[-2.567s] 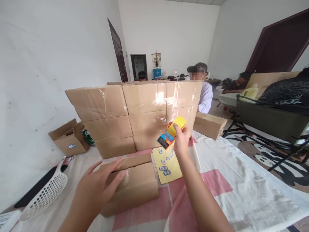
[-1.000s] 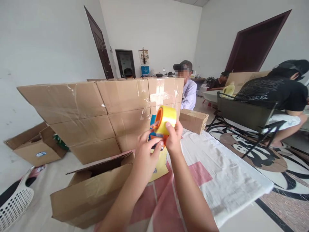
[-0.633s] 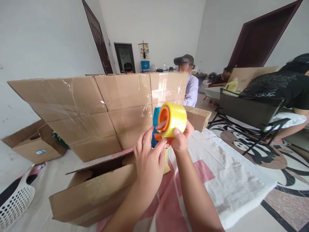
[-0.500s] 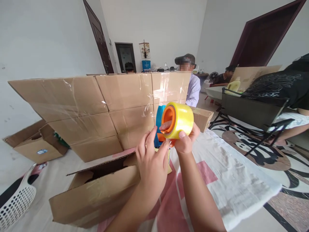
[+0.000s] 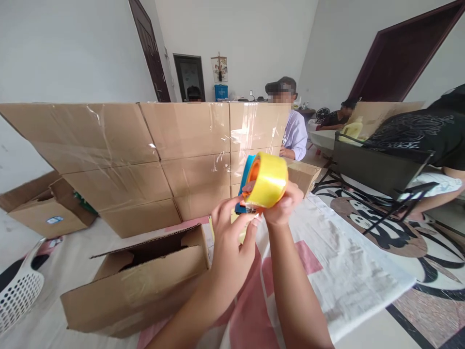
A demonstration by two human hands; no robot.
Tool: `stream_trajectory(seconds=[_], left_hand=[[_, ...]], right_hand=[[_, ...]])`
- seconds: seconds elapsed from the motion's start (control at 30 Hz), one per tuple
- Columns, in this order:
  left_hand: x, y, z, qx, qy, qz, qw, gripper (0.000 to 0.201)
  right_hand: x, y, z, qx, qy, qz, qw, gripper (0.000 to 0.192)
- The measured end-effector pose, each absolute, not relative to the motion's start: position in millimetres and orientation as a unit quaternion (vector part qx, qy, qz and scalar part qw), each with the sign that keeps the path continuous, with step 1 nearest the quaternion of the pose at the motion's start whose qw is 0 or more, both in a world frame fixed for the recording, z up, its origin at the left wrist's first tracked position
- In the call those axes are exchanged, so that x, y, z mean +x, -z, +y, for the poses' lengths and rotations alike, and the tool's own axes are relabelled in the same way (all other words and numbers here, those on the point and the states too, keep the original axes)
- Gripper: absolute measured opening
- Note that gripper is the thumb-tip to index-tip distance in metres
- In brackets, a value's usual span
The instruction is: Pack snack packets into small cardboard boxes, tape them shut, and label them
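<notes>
A tape dispenser (image 5: 246, 180) in blue and orange, loaded with a wide roll of yellowish packing tape (image 5: 269, 180), is held up over the cloth. My right hand (image 5: 285, 203) is closed around its orange part from the right, with fingers partly hidden behind the roll. At the toothed lower edge, the thumb and forefinger of my left hand (image 5: 230, 230) pinch together, apparently on the tape's loose end, which is hard to see. An open cardboard box (image 5: 138, 286) lies below on the left, beside my left forearm.
Taped cardboard boxes (image 5: 194, 131) form a stacked wall ahead. Another open box (image 5: 53, 213) and a white perforated basket (image 5: 23, 295) are on the left. Across from me sits a person in a lilac shirt (image 5: 295, 135). A black chair (image 5: 381, 162) stands at right.
The dispenser has tilted and turned, showing more of the roll's outer side and less of its orange hub. My left fingers stay at its lower edge. The view has shifted slightly.
</notes>
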State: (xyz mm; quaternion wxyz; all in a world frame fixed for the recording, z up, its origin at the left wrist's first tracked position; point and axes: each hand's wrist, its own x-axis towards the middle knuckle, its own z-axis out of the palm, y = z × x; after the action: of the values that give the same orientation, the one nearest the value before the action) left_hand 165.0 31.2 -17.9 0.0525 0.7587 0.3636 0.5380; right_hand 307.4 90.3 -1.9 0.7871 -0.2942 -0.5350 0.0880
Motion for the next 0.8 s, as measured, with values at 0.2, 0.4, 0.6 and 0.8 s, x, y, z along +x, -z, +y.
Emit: stream_trajectory(seconds=[0.2,0.4,0.6,0.8], left_hand=[[160.1,15.2,41.7,0.735,-0.487,0.387,0.272,0.030],[168.9,22.5,50.4,0.631,-0.410,0.362,0.550,0.043],[174.3,30.5,49.4,0.619,-0.427,0.348,0.560,0.036],[180.2,46.8,33.8,0.631,-0.397,0.340,0.573,0.032]], right_hand=[[313.7,13.7,108.1,-0.361,0.032,-0.544,0.756,0.064],[311.1,24.5,121.1,-0.389,0.038,-0.498,0.774,0.061],[310.1,20.2,122.0,-0.403,0.001,-0.455,0.794,0.058],[324.4,-4.6,115.1,-0.377,-0.152,-0.330,0.852,0.059]])
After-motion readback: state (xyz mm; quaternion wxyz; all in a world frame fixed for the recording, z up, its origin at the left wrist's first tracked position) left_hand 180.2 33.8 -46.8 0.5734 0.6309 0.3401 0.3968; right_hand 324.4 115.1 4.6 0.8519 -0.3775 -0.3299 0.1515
